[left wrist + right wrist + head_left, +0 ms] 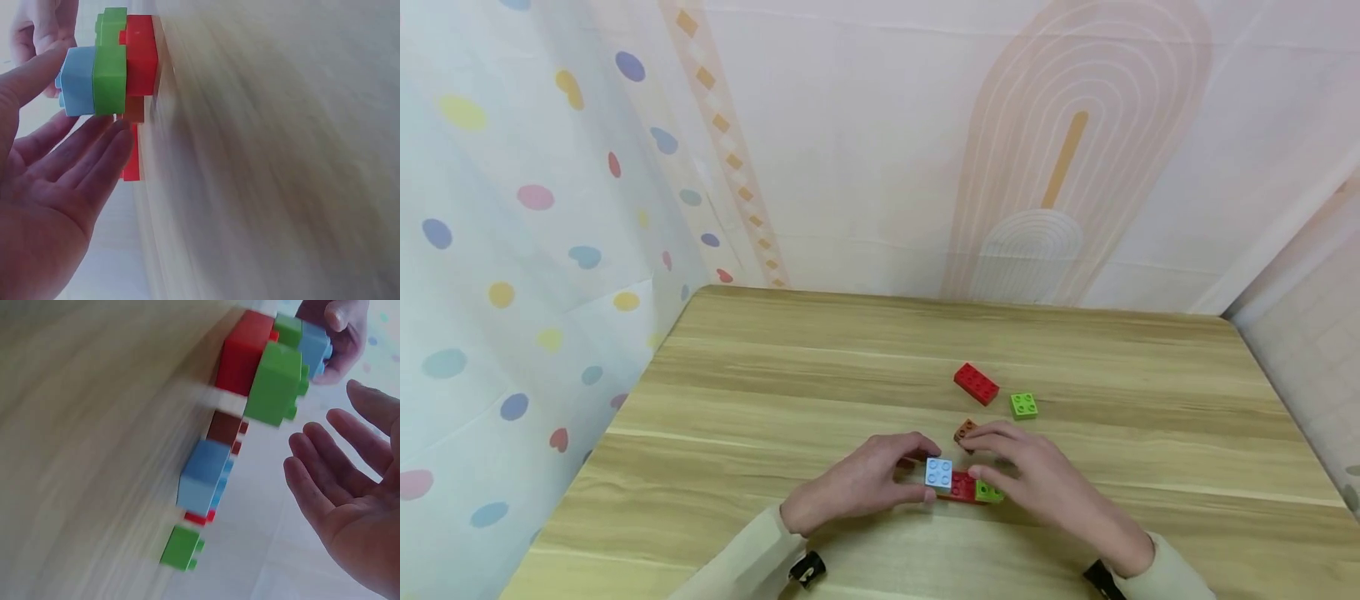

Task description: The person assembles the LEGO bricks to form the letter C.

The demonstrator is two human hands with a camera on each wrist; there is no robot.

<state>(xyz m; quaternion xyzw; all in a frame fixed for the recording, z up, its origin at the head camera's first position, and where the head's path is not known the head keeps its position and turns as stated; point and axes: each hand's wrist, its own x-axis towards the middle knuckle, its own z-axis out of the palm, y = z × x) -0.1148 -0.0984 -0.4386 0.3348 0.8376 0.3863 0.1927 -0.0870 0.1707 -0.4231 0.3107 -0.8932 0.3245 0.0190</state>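
Observation:
A small stack has a red brick [962, 485] at its base, with a green brick [275, 384] on its right end. On its left end, a light-blue brick [938, 472] sits atop another green brick [110, 80]. My left hand [868, 479] holds the light-blue brick end, thumb at the near side and fingers at the far side. Over the stack's right end hovers my right hand [1037, 467], fingers loosely bent and holding nothing. Its fingertips are nearest a brown brick [965, 432], apart from it in the right wrist view.
Behind the hands, a loose red brick [976, 383] and a small green brick [1023, 406] lie on the wooden table [775, 358]. A blue brick [203, 475] stands beside the brown one, mostly covered by my right hand in the head view. Patterned curtains [865, 150] hang behind.

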